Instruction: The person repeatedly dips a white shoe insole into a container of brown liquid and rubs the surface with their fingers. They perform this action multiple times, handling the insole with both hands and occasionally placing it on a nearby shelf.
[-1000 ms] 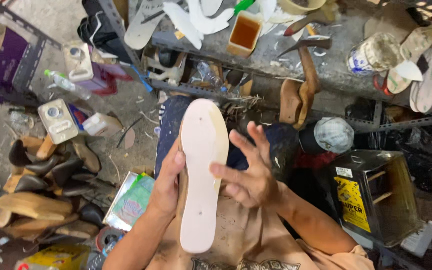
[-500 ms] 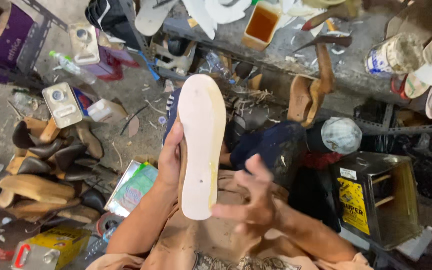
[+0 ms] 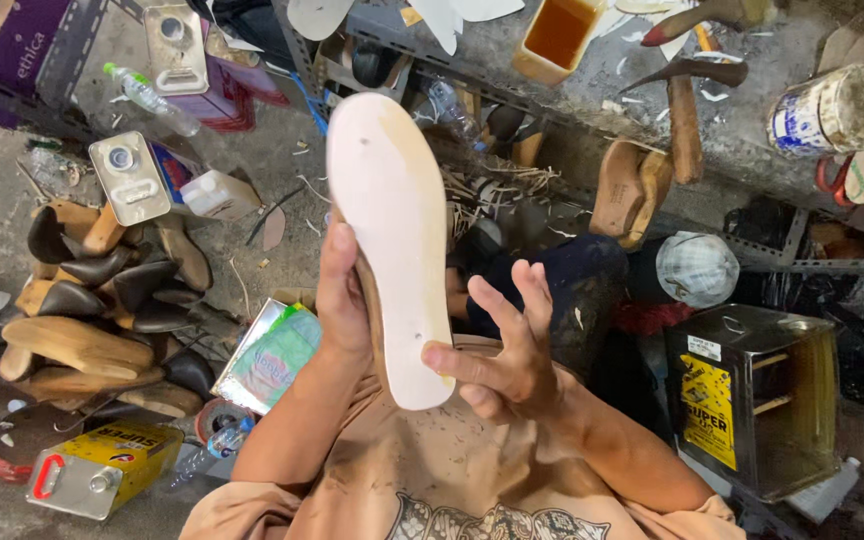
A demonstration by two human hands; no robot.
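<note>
A long cream shoe insole (image 3: 392,230) stands upright in front of me, toe end pointing away, with a faint tan stain near its top. My left hand (image 3: 344,290) grips its left edge from behind, thumb on the rim. My right hand (image 3: 507,350) is open beside the heel end, its index fingertip touching the insole's lower face and the other fingers spread. Both forearms rise from my brown printed shirt.
A heap of wooden shoe lasts and heels (image 3: 92,310) lies at left. Metal cans (image 3: 130,178) and a yellow tin (image 3: 102,468) sit on the floor. A square yellow-labelled tin (image 3: 752,400) stands at right. The workbench edge (image 3: 732,130) holds a glue tub (image 3: 557,35) and a hammer (image 3: 684,110).
The view has tilted and the insole sits higher and more upright. My right hand dropped from the insole's middle to its heel end, with the fingertip now touching there.
</note>
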